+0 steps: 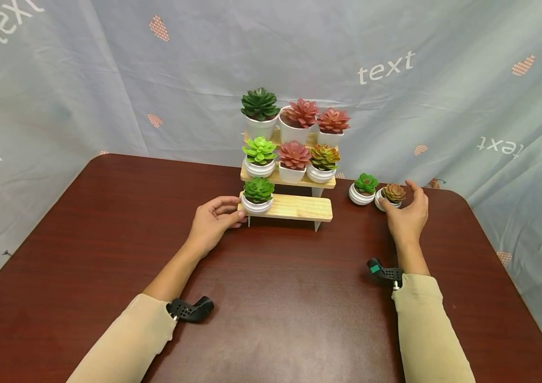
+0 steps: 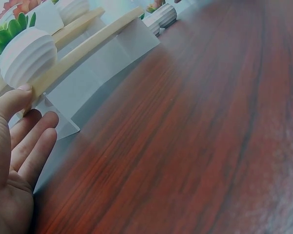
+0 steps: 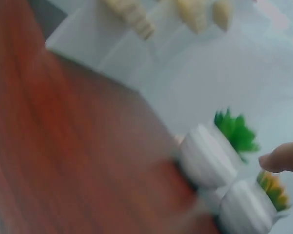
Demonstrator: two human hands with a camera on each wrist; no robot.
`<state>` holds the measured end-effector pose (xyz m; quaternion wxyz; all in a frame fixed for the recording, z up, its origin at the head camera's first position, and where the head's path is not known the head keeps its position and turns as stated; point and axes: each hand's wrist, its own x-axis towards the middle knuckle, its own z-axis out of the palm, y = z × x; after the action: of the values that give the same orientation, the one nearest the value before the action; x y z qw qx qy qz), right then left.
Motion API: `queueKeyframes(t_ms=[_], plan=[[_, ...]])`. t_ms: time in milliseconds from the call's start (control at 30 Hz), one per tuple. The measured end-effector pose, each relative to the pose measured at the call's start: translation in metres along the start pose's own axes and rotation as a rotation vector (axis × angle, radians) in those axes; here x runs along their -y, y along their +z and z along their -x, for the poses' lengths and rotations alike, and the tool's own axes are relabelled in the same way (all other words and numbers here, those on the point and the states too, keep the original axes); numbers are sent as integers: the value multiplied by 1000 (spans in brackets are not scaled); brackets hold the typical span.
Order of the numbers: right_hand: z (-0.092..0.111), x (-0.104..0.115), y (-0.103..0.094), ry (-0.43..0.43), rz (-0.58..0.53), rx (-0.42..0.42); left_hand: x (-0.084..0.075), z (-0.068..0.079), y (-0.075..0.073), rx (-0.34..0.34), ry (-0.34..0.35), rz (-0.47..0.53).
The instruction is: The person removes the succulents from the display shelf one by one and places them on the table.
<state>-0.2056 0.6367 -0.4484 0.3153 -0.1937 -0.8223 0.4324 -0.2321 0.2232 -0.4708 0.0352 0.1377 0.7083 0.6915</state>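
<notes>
A three-step wooden plant stand (image 1: 299, 207) stands at the back of the table. My left hand (image 1: 215, 221) pinches the left end of its lowest step, thumb on top beside a green succulent in a white ribbed pot (image 1: 257, 205). In the left wrist view, the other fingers (image 2: 36, 146) curl below the board's end. My right hand (image 1: 407, 215) is spread around a brownish-orange succulent in a white pot (image 1: 392, 194), the thumb overlapping the pot in the head view and the other fingers apart from it. A small green potted succulent (image 1: 363, 191) stands just left of that one.
The upper two steps carry several potted succulents, among them a dark green one (image 1: 260, 106), a red one (image 1: 294, 155) and a bright green one (image 1: 259, 151). A grey patterned curtain (image 1: 299, 48) hangs behind the dark red-brown table (image 1: 271, 298).
</notes>
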Motion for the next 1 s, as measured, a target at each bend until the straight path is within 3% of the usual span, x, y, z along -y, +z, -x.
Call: queueKeyframes(t_ms=[267,400,633,1000], plan=[[1,37,-12,-103,-91,-98,-1,0,1,-1,-3,-3],[4,58,-19,-168,-156,-108,-1,0,1,0,0,-1],[22,100,-27,-270,-235,-51,1,1,0,6,6,0],[44,128,-13,-492,-275,56,1,0,0,0,7,-10]])
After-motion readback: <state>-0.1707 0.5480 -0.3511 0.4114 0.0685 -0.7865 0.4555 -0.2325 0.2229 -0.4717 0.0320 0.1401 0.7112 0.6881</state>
